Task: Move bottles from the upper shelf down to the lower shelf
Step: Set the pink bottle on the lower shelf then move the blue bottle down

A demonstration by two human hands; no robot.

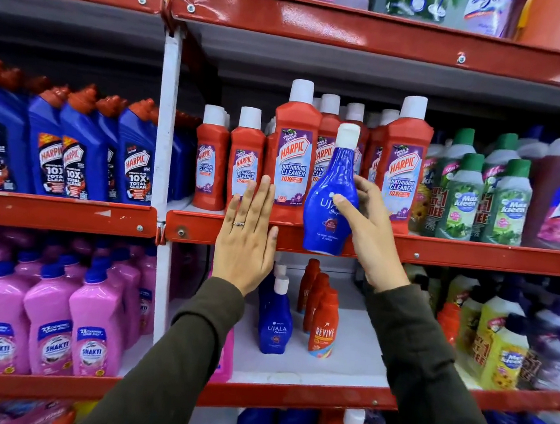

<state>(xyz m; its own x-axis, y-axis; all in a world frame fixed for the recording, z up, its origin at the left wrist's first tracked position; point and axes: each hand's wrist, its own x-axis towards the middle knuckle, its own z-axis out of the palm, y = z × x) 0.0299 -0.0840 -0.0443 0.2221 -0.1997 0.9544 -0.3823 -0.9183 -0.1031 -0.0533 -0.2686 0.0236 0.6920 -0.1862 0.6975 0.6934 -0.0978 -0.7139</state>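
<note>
Your right hand (pixel 371 231) fingers (pixel 344 202) pinch the blue Ujala bottle (pixel 328 213) from its right; left hand (pixel 246 242) fingers lie flat together, empty.

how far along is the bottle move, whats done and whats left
Done: blue Ujala bottles already stand on the lower shelf beside Revive bottles. In hand: the right hand grips another blue Ujala bottle at the upper shelf's edge; the left hand is open. No other Ujala shows up there.

Head-worn wide-angle view, facing forward and close to the red shelves (pixel 371 244), slightly downward over both forearms.
</note>
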